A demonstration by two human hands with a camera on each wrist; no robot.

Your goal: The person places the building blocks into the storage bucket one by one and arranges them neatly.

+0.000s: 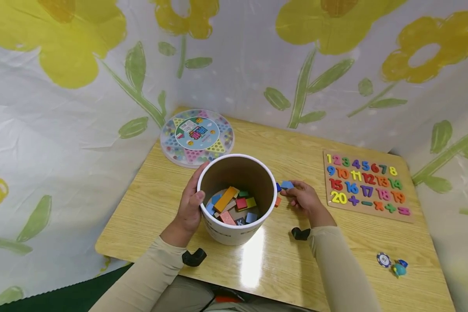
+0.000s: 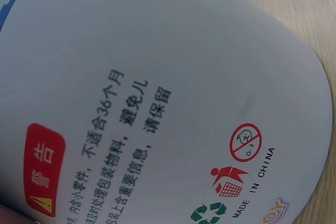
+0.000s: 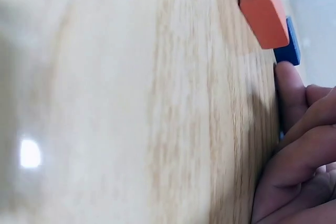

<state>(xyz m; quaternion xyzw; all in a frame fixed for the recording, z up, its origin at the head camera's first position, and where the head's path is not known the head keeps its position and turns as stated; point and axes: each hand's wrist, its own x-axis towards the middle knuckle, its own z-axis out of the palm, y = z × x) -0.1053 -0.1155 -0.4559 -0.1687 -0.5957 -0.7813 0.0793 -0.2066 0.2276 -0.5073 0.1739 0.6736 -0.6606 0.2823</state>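
A white cylindrical tub [image 1: 234,232] stands on the table, holding several colored building blocks, among them an orange one [image 1: 225,199] and a red one [image 1: 241,203]. My left hand [image 1: 189,210] grips its left side, thumb over the rim. Printed warnings cover the tub wall [image 2: 173,40] in the left wrist view. Right of the tub, my right hand [image 1: 305,197] pinches a light blue block [image 1: 287,185] low over the tabletop. Close to its fingertips are a dark blue block [image 3: 288,45] and an orange-red block [image 3: 265,11]. The tub partly hides these in the head view.
Behind the tub lies a round Chinese checkers set [image 1: 196,134]. A number puzzle board [image 1: 368,186] occupies the right side. A poker chip [image 1: 384,260] and a small teal toy [image 1: 399,268] sit near the front right. A flowered curtain [image 1: 234,78] hangs behind the table [image 1: 140,208].
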